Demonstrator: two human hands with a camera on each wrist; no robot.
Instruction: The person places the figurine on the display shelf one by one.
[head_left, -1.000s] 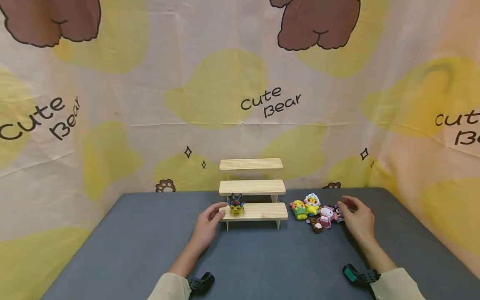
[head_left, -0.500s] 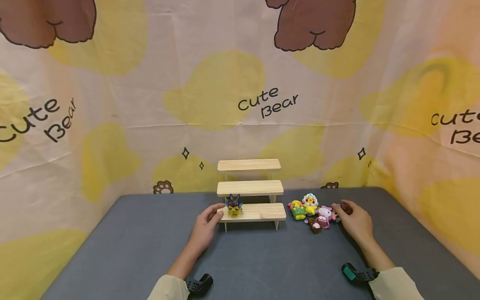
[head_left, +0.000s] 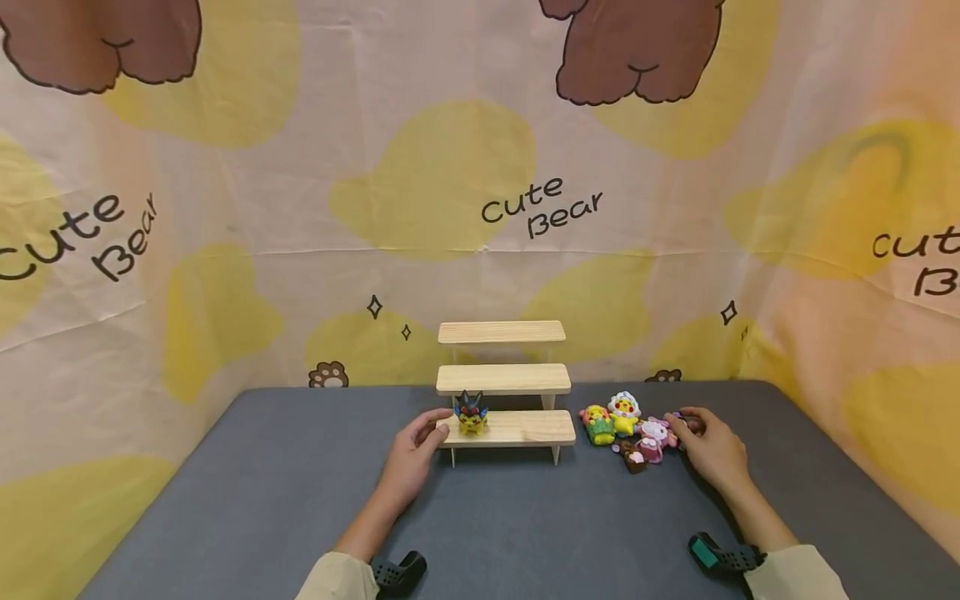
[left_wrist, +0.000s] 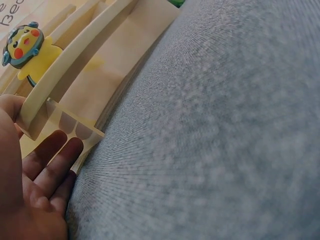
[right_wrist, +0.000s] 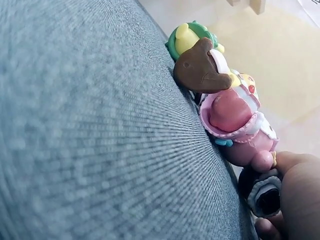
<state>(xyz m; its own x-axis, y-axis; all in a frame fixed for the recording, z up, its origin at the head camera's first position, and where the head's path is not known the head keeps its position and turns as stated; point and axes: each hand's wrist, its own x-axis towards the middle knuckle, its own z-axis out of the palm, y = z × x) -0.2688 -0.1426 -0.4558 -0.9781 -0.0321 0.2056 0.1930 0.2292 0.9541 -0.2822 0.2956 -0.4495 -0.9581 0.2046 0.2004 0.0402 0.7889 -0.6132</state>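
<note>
A small yellow figurine with a dark eared hood (head_left: pixel 472 417) stands on the lowest step of a three-step wooden display stand (head_left: pixel 525 427). My left hand (head_left: pixel 411 450) holds the left end of that step, its fingers beside the stand's leg in the left wrist view. At the right, my right hand (head_left: pixel 716 450) grips a small black-and-white figurine (right_wrist: pixel 262 197), mostly hidden by the fingers. Touching it is a pink figurine (right_wrist: pixel 245 145). Close by lie a brown figurine (right_wrist: pixel 202 70), a yellow-and-green one (head_left: pixel 598 425) and a yellow one with a white hood (head_left: pixel 624 412).
The stand's middle step (head_left: pixel 502 379) and top step (head_left: pixel 501 332) rise behind the lowest one. Everything rests on a grey cloth-covered table (head_left: pixel 555 525). A patterned fabric backdrop (head_left: pixel 420 183) encloses the table's back and sides.
My right hand has moved slightly left and its fingers have come around the dark figurine at the edge of the group. My left hand stays on the stand.
</note>
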